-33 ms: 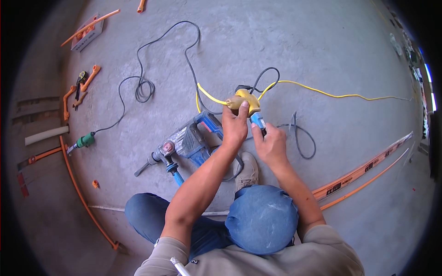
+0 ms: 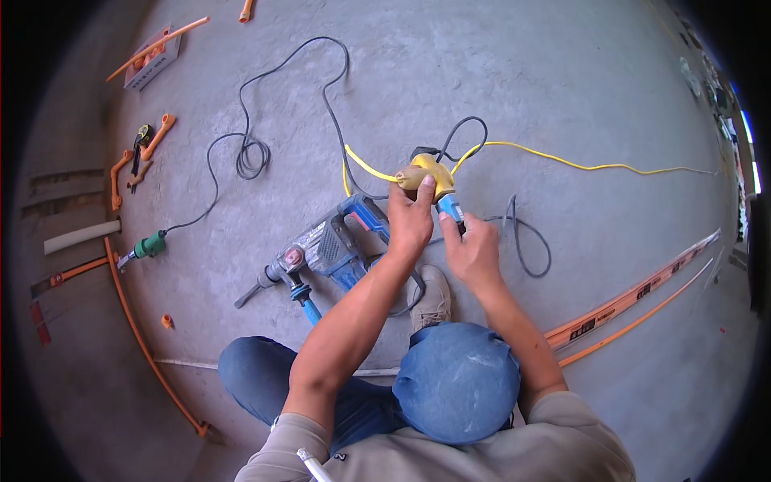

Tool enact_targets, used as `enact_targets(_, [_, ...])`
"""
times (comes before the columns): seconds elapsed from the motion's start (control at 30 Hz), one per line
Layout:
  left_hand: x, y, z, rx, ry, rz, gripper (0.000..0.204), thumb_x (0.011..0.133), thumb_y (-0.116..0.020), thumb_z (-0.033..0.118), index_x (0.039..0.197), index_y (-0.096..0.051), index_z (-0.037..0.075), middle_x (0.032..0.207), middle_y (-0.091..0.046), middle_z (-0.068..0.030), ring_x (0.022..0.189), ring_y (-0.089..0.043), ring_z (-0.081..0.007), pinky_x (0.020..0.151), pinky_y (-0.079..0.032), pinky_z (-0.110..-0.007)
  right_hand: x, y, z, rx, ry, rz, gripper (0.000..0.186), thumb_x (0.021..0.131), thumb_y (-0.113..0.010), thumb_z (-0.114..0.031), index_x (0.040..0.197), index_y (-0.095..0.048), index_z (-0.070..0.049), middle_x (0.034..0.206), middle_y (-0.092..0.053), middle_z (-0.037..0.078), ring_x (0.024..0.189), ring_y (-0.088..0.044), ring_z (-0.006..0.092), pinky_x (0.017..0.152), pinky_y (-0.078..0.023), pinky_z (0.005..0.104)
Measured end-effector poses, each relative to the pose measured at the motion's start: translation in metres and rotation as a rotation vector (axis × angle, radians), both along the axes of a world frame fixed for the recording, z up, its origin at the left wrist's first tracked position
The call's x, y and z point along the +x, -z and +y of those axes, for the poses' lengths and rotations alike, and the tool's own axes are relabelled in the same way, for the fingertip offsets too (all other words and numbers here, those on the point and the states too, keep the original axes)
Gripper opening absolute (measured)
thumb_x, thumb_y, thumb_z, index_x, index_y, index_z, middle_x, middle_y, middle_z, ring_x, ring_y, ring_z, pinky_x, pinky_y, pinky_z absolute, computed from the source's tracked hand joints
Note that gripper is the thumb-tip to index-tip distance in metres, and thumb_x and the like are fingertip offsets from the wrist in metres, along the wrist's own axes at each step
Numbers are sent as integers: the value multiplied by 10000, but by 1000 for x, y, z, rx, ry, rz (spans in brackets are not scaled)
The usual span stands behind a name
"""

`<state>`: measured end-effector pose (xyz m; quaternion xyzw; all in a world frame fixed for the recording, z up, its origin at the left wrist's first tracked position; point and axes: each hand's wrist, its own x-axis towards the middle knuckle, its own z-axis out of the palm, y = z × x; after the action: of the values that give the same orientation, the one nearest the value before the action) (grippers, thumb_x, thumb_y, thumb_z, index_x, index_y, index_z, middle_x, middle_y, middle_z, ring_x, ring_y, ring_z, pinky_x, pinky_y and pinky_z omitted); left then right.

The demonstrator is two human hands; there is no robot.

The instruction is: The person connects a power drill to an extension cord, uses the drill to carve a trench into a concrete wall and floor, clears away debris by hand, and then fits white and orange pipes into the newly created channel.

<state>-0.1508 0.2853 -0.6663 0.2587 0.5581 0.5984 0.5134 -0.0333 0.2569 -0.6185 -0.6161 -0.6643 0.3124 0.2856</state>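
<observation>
My left hand [image 2: 409,215] grips a yellow power socket [image 2: 434,174] with a beige end, a yellow cable and a black plug attached. My right hand [image 2: 470,249] is closed on a blue plug [image 2: 449,208], which sits against the socket's lower side. Below and left of my hands a blue and grey rotary hammer [image 2: 325,249] lies on the floor, partly hidden by my left arm, with its chisel pointing left.
A green power tool [image 2: 148,245] lies by the left wall, near orange pipes [image 2: 112,177], a tape measure [image 2: 144,135] and a box of fittings [image 2: 148,68]. Long orange strips [image 2: 602,313] lie at right. Cables loop across the grey floor [image 2: 562,96].
</observation>
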Motion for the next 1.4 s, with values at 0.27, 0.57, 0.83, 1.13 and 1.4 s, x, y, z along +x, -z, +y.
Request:
enact_targets(0.27, [-4,-5,-3,49,38,21,312,1029,-617,147,1286,-508,9,1164,-653,-129,1034,-642,-180,895,-540,-328,0,4,3,-10,-40,20,357,922,-682,-243,695,-591,17,605,-601,243,577,-617,454,553,-469,508])
enact_targets(0.57, [3,-11,13,221,110,-53,358,1028,-599,117,1349,-470,21,1192,-647,-124,1085,-621,-180,929,-524,-340,3,17,11,158,-8,9,301,919,-695,-190,715,-586,3,598,-592,229,594,-611,466,564,-459,528])
enact_targets(0.83, [-35,18,-19,-34,667,335,447,1013,-584,129,1423,-480,-16,1305,-653,-214,1211,-635,-280,1018,-499,-371,25,90,129,101,133,-367,488,943,-611,-456,865,-702,16,832,-692,291,824,-675,495,763,-519,578])
enact_targets(1.13, [-328,-80,-164,-595,1313,820,454,985,-626,319,1288,-633,-19,1196,-702,-201,1110,-683,-304,980,-527,-395,-33,77,106,492,41,-575,453,908,-698,-304,1193,-620,39,1085,-603,203,1022,-601,401,915,-501,469])
enact_targets(1.4, [-325,22,-324,-769,789,114,767,963,-661,513,1451,-473,-49,1236,-664,-226,1084,-673,-268,942,-564,-384,-88,152,29,-1183,-299,609,315,901,-745,-262,1111,-589,-87,851,-651,68,702,-647,188,672,-550,338])
